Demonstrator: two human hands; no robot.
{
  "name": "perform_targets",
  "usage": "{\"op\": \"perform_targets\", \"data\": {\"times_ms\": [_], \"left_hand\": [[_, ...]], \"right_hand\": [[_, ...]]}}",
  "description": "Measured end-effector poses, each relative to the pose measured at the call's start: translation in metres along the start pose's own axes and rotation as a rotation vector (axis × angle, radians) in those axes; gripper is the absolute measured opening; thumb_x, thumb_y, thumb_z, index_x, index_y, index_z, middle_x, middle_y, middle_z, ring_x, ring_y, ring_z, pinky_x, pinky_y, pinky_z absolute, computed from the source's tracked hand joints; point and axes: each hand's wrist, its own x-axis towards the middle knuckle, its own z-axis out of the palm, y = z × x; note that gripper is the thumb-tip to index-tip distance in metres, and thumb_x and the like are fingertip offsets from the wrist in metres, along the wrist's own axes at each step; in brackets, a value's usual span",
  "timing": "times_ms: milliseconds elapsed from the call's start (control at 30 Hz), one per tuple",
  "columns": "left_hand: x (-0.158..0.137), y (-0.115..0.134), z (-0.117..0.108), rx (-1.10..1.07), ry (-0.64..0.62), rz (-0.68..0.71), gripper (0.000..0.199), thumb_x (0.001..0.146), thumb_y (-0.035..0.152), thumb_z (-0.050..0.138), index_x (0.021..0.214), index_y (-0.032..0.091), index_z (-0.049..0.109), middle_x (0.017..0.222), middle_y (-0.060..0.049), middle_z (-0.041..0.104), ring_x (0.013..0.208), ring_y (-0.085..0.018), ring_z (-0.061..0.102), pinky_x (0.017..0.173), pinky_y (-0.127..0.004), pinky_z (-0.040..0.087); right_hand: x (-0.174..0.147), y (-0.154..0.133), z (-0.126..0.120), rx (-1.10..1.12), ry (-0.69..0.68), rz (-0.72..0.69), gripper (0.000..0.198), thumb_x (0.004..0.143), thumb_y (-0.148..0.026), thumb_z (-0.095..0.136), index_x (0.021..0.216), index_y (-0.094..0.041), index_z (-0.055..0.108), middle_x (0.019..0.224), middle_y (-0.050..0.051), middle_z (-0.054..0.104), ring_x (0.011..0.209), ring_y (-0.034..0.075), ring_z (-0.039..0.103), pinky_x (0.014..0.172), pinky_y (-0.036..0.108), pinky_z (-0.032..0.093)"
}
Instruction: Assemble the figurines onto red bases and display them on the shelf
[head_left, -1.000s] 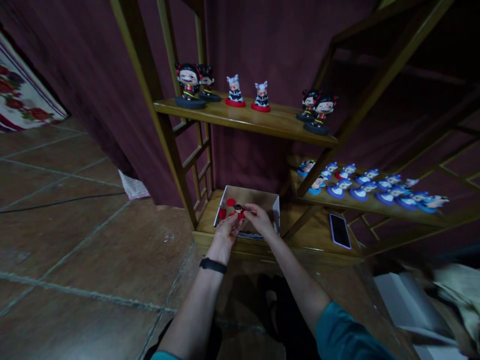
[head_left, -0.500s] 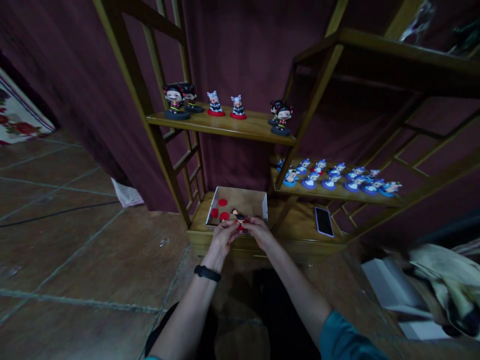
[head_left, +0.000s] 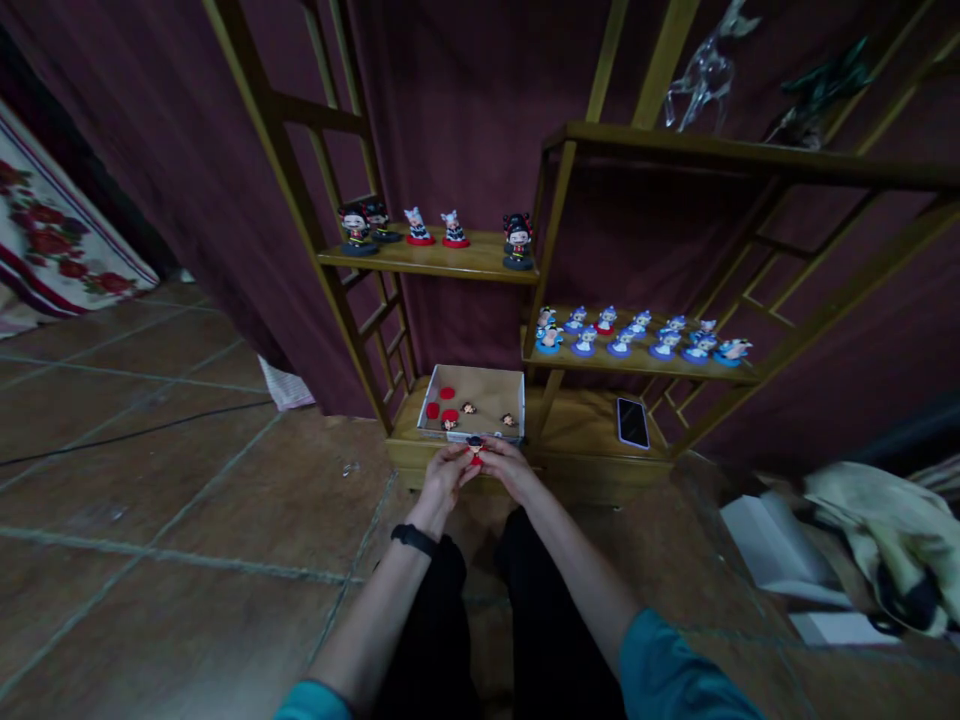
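Upper right: transparent animal figure (head_left: pixel 703 85). Right: flat phone (head_left: pixel 632 423) on wooden shelf (head_left: pixel 581 425). Lower centre, beside open cardboard box (head_left: pixel 491 385): black-and-red figurine (head_left: pixel 475 451), pinched between fingers of your left hand (head_left: pixel 442 474) and right hand (head_left: pixel 511 466).

One held doll (head_left: pixel 475 449), three boxed dolls (head_left: pixel 468 408), three red pieces (head_left: pixel 448 393), one box (head_left: pixel 491 394), at least three black-haired dolls (head_left: pixel 518 238), two grey dolls (head_left: pixel 454 229), twelve lower-shelf dolls (head_left: pixel 622 344), one phone (head_left: pixel 632 422)
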Motion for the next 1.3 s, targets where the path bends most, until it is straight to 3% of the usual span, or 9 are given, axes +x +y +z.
{"op": "perform_targets", "data": {"times_ms": [233, 433, 733, 867, 1100, 1300], "left_hand": [[-0.024, -0.016, -0.020, 0.062, -0.006, 0.080, 0.023, 0.062, 0.006, 0.069, 0.083, 0.011, 0.060, 0.066, -0.003, 0.064, 0.058, -0.011, 0.061, 0.062, -0.023, 0.052], [-0.021, -0.023, -0.033, 0.304, -0.062, 0.250, 0.031, 0.049, 0.010, 0.075, 0.076, 0.012, 0.060, 0.062, 0.001, 0.062, 0.056, -0.010, 0.058, 0.062, -0.024, 0.048], [-0.011, -0.028, -0.038, 0.543, 0.128, 0.449, 0.036, 0.046, 0.016, 0.077, 0.074, 0.015, 0.054, 0.062, 0.003, 0.058, 0.056, -0.009, 0.053, 0.058, -0.022, 0.043], [-0.015, -0.026, -0.034, 0.434, 0.094, 0.374, 0.037, 0.047, 0.017, 0.078, 0.073, 0.014, 0.052, 0.059, 0.004, 0.056, 0.052, -0.008, 0.052, 0.054, -0.020, 0.043], [-0.023, -0.012, -0.038, 0.086, -0.139, 0.070, 0.028, 0.062, 0.012, 0.071, 0.086, 0.011, 0.056, 0.071, -0.005, 0.064, 0.059, -0.010, 0.061, 0.059, -0.021, 0.049], [-0.027, -0.006, -0.042, 0.065, -0.131, -0.040, 0.011, 0.069, 0.007, 0.063, 0.079, 0.008, 0.059, 0.069, -0.008, 0.065, 0.057, -0.011, 0.062, 0.057, -0.020, 0.051]], "right_hand": [[-0.015, 0.014, 0.009, -0.154, -0.073, -0.061, 0.034, 0.054, -0.019, 0.067, 0.088, -0.018, 0.063, 0.086, 0.002, 0.067, 0.083, 0.018, 0.060, 0.080, 0.033, 0.044], [-0.020, 0.015, 0.006, -0.163, -0.116, 0.047, 0.036, 0.055, -0.016, 0.066, 0.091, -0.017, 0.063, 0.092, 0.004, 0.066, 0.083, 0.018, 0.061, 0.076, 0.030, 0.045], [-0.019, 0.013, 0.006, -0.039, -0.114, 0.140, 0.033, 0.058, -0.011, 0.065, 0.091, -0.016, 0.064, 0.090, 0.005, 0.067, 0.076, 0.012, 0.061, 0.071, 0.023, 0.046], [-0.018, 0.015, 0.002, -0.003, -0.075, 0.160, 0.029, 0.061, -0.010, 0.064, 0.090, -0.016, 0.064, 0.085, 0.004, 0.067, 0.072, 0.011, 0.061, 0.070, 0.022, 0.048], [-0.023, 0.013, 0.000, -0.011, -0.030, 0.171, 0.024, 0.064, -0.007, 0.061, 0.087, -0.015, 0.063, 0.071, 0.002, 0.066, 0.061, 0.009, 0.060, 0.064, 0.021, 0.050], [-0.029, 0.008, 0.004, -0.049, -0.039, 0.198, 0.025, 0.065, -0.007, 0.061, 0.089, -0.015, 0.063, 0.072, 0.002, 0.066, 0.059, 0.008, 0.059, 0.063, 0.020, 0.050]]}}
